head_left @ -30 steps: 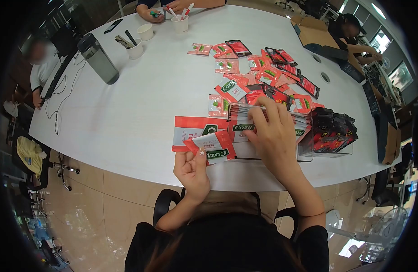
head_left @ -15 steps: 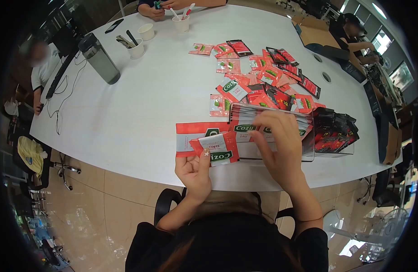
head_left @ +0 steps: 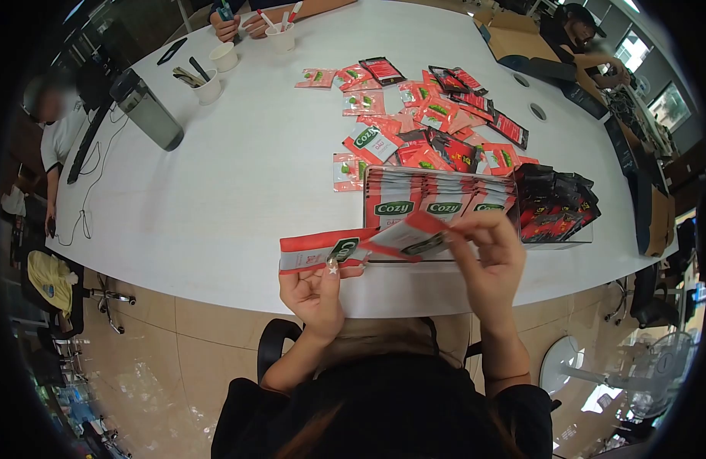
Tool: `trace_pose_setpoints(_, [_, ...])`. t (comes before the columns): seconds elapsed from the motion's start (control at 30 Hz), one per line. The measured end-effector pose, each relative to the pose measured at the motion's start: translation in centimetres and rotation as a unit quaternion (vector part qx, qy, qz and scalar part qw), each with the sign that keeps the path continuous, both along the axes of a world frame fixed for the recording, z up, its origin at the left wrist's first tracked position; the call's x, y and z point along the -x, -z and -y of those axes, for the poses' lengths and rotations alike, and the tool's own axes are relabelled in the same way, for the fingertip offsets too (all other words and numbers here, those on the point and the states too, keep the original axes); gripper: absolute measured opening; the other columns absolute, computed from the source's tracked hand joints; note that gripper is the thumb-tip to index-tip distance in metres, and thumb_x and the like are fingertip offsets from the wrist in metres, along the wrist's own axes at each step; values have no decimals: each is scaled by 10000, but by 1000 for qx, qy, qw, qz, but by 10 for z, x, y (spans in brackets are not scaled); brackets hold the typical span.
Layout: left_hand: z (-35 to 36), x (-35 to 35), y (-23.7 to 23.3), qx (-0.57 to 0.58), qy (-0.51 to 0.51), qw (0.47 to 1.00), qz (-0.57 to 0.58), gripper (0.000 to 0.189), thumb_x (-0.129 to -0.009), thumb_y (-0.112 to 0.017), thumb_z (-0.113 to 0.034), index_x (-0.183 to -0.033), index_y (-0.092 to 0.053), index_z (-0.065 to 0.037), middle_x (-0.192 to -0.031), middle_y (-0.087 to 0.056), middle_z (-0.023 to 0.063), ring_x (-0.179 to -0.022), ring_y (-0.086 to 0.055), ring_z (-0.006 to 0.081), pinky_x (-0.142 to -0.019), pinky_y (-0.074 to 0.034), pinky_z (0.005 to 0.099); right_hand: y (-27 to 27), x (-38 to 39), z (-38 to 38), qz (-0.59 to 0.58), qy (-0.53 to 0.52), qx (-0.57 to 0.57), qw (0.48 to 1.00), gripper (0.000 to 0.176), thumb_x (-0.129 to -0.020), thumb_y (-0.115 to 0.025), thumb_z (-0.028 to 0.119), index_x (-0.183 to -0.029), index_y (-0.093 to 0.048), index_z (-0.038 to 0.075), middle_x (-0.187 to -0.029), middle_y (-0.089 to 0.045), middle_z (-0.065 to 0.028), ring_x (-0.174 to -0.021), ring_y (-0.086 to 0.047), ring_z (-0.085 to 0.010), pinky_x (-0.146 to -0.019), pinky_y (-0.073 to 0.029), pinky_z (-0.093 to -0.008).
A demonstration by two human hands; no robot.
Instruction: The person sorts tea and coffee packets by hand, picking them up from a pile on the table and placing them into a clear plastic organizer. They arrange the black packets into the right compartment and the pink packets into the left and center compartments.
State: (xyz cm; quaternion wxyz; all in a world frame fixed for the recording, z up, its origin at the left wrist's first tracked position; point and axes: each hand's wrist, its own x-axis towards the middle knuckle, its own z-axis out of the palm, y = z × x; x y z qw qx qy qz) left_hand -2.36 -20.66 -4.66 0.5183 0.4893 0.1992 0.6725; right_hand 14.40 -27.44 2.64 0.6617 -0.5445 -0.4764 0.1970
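My left hand (head_left: pixel 315 294) pinches a red-and-white Cozy sachet (head_left: pixel 311 252) under its thumb, above the front of the table. Between the thumb and fingers of my right hand (head_left: pixel 491 264) is the end of a second Cozy sachet (head_left: pixel 410 235), tilted and a little blurred. Its left end overlaps the first sachet in this view. Just behind my hands stands a clear box (head_left: pixel 364 206) filled with upright Cozy sachets (head_left: pixel 443 200) in rows. Black-and-red sachets (head_left: pixel 556 203) fill the section to its right.
Behind the box lies a loose pile of red and black sachets (head_left: pixel 437 115). A grey bottle (head_left: pixel 146 111), paper cups (head_left: pixel 209 90) and a phone (head_left: pixel 172 51) are at the left. A person's hands (head_left: pixel 230 29) show across the table; open cardboard boxes (head_left: pixel 514 34) line the right.
Both sachets were together in my left hand; now my right hand grips one of them, drawn off to the right. The view has shifted slightly.
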Motion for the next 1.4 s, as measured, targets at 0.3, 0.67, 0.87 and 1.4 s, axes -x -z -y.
trace_pose_setpoints(0.3, [-2, -1, -2, 3, 14, 1000, -26, 392, -912, -520, -21, -1269, -375, 52, -1008, -633, 163, -688, -654, 196, -530, -569, 302, -14, -45, 5, 272, 154, 40, 949, 299, -796, -714, -3, -1086, -648, 26, -911, -663, -69, -834, -611, -130, -690, -465, -263])
trace_pose_setpoints(0.67, [-1, 0, -3, 16, 32, 999, -19, 394, -920, -528, -47, -1269, -377, 56, -986, -639, 162, -668, -647, 189, -513, -544, 286, -10, -55, -18, 571, -42, 60, 818, 412, -641, -761, 67, -1023, -609, 87, -1068, -591, -49, -949, -557, -228, -773, -460, -351])
trace_pose_setpoints(0.87, [-1, -1, -4, 15, 48, 999, -4, 382, -917, -524, -18, -1256, -377, 75, -999, -638, 185, -701, -661, 207, -547, -552, 290, -20, -55, -21, 569, 34, 140, 809, 771, -536, -834, 101, -1241, -522, 141, -1315, -452, -97, -1138, -489, -285, -898, -427, -412])
trace_pose_setpoints(1.4, [-1, -1, -8, 14, 63, 996, -61, 305, -902, -529, 29, -1187, -440, 92, -973, -638, 171, -666, -655, 179, -532, -551, 278, -16, -53, -32, 574, 18, 168, 801, 887, -583, -820, 106, -1375, -421, 133, -1447, -373, -133, -1319, -364, -330, -1069, -349, -437])
